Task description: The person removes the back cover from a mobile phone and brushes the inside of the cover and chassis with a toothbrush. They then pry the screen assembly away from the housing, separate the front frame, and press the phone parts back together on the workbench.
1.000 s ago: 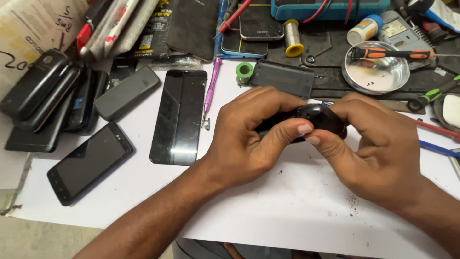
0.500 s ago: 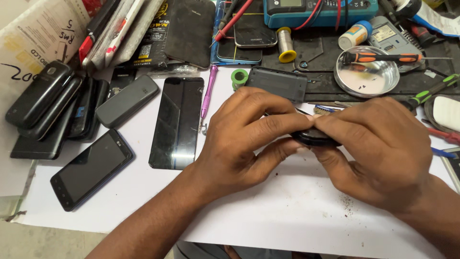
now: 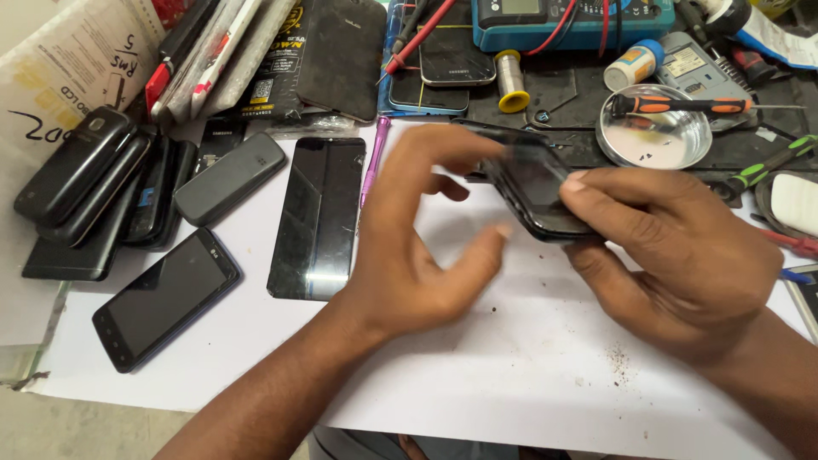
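My right hand (image 3: 673,247) grips a black phone (image 3: 537,183) by its lower end and holds it tilted above the white sheet (image 3: 511,383). My left hand (image 3: 422,247) hovers beside the phone with its fingers spread; it is blurred, its fingertips lie close to the phone's left edge, and I cannot tell whether they touch it. A flat black glass panel (image 3: 317,217) lies on the sheet left of my left hand, with a pink tool (image 3: 372,158) next to it.
Several black phones (image 3: 94,187) are piled at the left and one black phone (image 3: 166,298) lies in front. A round metal dish (image 3: 652,128) with an orange-handled screwdriver (image 3: 682,105), a blue meter (image 3: 562,21), a solder roll (image 3: 509,81) and green-handled tools (image 3: 771,162) crowd the back.
My left hand has let go of the phone and opened, moving left. My right hand now holds the phone alone, turned so its screen shows.
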`<act>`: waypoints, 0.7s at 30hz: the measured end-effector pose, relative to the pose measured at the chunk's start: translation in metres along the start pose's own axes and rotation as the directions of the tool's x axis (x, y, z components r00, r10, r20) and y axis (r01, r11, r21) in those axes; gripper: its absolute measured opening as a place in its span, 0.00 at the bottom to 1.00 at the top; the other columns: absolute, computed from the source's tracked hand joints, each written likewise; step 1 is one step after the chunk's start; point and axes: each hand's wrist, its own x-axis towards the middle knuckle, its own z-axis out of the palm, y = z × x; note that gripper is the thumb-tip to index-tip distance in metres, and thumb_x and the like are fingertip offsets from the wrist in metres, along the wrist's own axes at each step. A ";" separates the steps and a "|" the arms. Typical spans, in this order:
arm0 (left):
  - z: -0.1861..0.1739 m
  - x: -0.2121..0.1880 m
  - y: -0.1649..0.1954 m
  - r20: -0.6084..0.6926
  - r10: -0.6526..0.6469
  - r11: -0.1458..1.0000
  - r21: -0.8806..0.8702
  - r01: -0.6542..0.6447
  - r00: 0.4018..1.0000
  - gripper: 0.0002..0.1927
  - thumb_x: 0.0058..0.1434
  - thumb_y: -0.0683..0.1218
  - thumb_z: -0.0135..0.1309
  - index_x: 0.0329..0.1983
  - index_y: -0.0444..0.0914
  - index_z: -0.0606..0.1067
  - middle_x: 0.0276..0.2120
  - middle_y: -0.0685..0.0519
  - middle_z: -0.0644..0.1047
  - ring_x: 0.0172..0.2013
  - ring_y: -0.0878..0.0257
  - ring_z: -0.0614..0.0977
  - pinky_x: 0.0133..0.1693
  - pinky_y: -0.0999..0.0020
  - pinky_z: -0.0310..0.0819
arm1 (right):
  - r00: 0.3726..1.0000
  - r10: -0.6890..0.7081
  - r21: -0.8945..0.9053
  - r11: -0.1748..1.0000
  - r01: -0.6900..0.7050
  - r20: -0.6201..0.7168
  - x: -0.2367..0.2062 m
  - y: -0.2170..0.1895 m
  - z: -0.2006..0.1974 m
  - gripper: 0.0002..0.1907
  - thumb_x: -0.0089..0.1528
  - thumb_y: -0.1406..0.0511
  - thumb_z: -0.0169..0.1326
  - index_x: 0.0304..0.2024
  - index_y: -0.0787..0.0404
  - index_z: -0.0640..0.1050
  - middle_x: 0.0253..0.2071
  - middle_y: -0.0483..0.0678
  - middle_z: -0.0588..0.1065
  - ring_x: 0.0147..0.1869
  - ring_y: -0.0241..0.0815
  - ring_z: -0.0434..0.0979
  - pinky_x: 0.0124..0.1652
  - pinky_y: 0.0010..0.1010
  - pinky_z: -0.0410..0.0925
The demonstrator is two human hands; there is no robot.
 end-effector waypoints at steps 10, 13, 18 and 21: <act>0.013 0.009 -0.025 0.512 -0.573 0.276 -0.614 0.739 0.640 0.33 0.73 0.63 0.30 0.66 0.35 0.65 0.57 0.44 0.75 0.58 0.56 0.78 0.60 0.56 0.74 | 0.994 -0.104 0.004 0.995 0.104 0.023 -0.008 -0.003 0.016 0.24 0.52 0.76 0.68 0.51 0.68 0.80 0.54 0.62 0.75 0.48 0.46 0.81 0.45 0.30 0.76; 0.006 0.010 -0.025 0.506 -0.368 0.283 -0.738 0.613 0.780 0.32 0.78 0.62 0.32 0.70 0.34 0.63 0.62 0.42 0.74 0.64 0.55 0.75 0.67 0.51 0.69 | 0.999 -0.039 0.084 0.996 0.037 0.022 -0.007 -0.004 0.020 0.24 0.53 0.77 0.67 0.52 0.67 0.79 0.57 0.61 0.71 0.49 0.45 0.80 0.47 0.31 0.76; 0.005 0.006 -0.029 0.458 -0.336 0.314 -0.769 0.556 0.823 0.30 0.79 0.62 0.38 0.69 0.34 0.67 0.61 0.45 0.75 0.64 0.55 0.76 0.67 0.48 0.71 | 0.997 0.012 0.230 0.973 -0.028 0.070 -0.005 0.001 0.020 0.24 0.54 0.75 0.66 0.54 0.64 0.78 0.60 0.59 0.66 0.51 0.41 0.78 0.50 0.28 0.77; 0.007 0.004 -0.031 0.419 -0.355 0.414 -0.731 0.543 0.835 0.32 0.76 0.63 0.45 0.66 0.32 0.70 0.59 0.44 0.77 0.62 0.55 0.79 0.65 0.47 0.76 | 0.994 0.022 0.289 0.956 -0.053 0.107 -0.007 0.005 0.018 0.25 0.54 0.73 0.64 0.54 0.65 0.77 0.59 0.59 0.66 0.57 0.45 0.76 0.54 0.30 0.74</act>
